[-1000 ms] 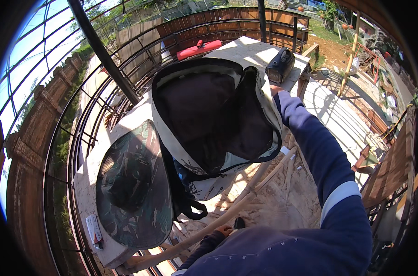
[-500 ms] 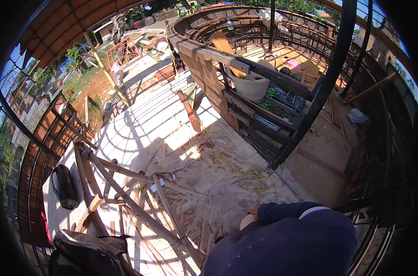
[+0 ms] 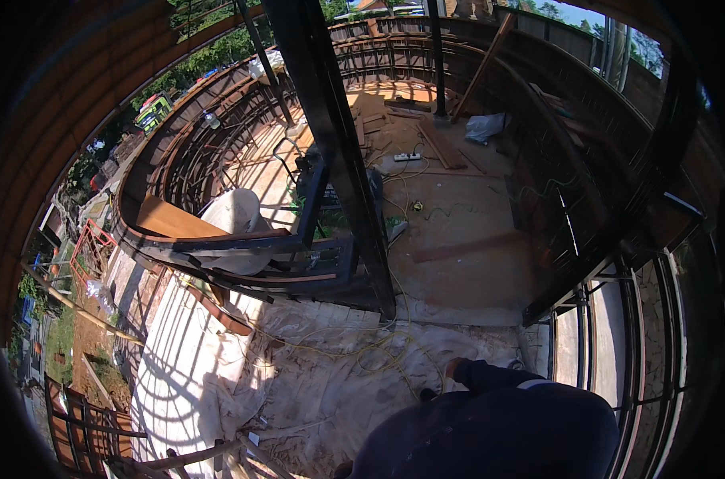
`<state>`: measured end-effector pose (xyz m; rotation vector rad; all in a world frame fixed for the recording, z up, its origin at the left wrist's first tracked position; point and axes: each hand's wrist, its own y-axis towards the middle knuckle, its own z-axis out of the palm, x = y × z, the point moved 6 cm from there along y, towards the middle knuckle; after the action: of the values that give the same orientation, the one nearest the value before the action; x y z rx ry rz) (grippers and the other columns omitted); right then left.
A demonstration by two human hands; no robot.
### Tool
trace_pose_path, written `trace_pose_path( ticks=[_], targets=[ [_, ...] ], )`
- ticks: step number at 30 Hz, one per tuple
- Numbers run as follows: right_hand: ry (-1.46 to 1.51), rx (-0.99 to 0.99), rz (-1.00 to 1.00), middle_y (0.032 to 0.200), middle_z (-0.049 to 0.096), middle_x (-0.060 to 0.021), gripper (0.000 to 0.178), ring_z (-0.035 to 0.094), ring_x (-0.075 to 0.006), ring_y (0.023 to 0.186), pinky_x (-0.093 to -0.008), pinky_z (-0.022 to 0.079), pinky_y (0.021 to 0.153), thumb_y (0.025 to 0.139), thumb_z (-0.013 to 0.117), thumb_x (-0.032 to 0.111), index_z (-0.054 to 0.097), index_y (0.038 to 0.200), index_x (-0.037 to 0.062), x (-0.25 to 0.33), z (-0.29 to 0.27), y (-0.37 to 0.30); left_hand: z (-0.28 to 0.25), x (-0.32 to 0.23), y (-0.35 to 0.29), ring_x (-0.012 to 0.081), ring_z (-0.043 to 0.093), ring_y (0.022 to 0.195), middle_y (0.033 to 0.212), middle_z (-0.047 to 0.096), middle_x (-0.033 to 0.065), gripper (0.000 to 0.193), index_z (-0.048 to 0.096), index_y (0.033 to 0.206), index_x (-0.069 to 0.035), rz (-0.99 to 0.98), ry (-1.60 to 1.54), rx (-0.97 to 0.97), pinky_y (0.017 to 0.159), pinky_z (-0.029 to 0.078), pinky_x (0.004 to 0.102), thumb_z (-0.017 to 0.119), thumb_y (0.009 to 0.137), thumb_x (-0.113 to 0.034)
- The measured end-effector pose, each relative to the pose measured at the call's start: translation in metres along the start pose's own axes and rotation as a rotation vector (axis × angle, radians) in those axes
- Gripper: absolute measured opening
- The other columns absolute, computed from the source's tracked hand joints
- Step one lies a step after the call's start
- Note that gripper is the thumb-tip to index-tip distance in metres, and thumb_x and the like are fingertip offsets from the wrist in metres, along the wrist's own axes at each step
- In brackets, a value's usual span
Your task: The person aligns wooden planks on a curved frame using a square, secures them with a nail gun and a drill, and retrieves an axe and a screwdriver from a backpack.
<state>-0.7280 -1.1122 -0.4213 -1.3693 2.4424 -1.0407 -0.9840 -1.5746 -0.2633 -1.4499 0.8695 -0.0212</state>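
Observation:
My right hand shows only in part, at the end of a dark blue sleeve that comes from the lower edge. Its fingers are hidden, and nothing can be made out in it. Below it lies a pale, crumpled ground sheet. Loops of yellow cable run across the sheet, to the left of the hand. I cannot make out my left hand.
A thick black post rises ahead, joined to a curved railing. Beside it stand a pale tub and an orange-brown board. Further in are a white power strip, a floor plank and a plastic bag.
The view has swung to the right, so the enclosure's inside fills more of it. The pole frame has slid to the lower left edge. The pale thing beside my right hand no longer shows.

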Motion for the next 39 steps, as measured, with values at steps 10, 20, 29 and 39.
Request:
trace_pose_path(
  ticks=[10,20,29,39],
  targets=[
    [0.336,-0.108,0.472,0.108,0.069,-0.0174,0.044,0.065,-0.0351,0.104,-0.044,0.051,0.09,0.082,0.054,0.046,0.073,0.098,0.0083,-0.092,-0.051,-0.062,0.086,-0.373,-0.156,0.0146,0.058,0.074,0.085,0.061,0.0072,0.019,0.061,0.109,0.001,1.206,0.051,-0.285,0.067,0.049,0.0269,0.055,0.093,-0.008],
    [0.309,0.06,0.318,0.109,0.07,-0.0102,0.026,0.066,-0.0289,0.104,-0.0427,0.053,0.087,0.085,0.056,0.03,0.074,0.1,0.0172,-0.007,-0.035,-0.075,0.127,-0.591,-0.321,0.0174,0.051,0.086,0.094,0.056,0.0095,0.02,0.058,0.106,0.004,2.066,-0.145,-0.231,0.08,0.042,0.0317,0.042,0.096,-0.005],
    [0.351,0.034,0.467,0.102,0.071,-0.0097,0.03,0.067,-0.0311,0.098,-0.0455,0.052,0.086,0.083,0.06,0.036,0.073,0.102,0.0162,-0.038,-0.047,-0.117,0.216,-0.645,-0.289,0.0149,0.055,0.074,0.085,0.059,0.0086,0.022,0.061,0.107,0.003,1.916,0.57,-0.204,0.063,0.047,0.0287,0.049,0.097,-0.012],
    [0.268,0.006,0.414,0.101,0.071,-0.0148,0.028,0.068,-0.033,0.098,-0.0442,0.054,0.085,0.085,0.05,0.02,0.075,0.094,0.0091,-0.132,-0.066,-0.084,0.229,-0.633,-0.295,0.0174,0.058,0.065,0.073,0.061,0.0113,0.046,0.063,0.083,0.005,1.844,0.247,-0.447,0.049,0.046,0.0259,0.053,0.095,-0.039]
  ],
)
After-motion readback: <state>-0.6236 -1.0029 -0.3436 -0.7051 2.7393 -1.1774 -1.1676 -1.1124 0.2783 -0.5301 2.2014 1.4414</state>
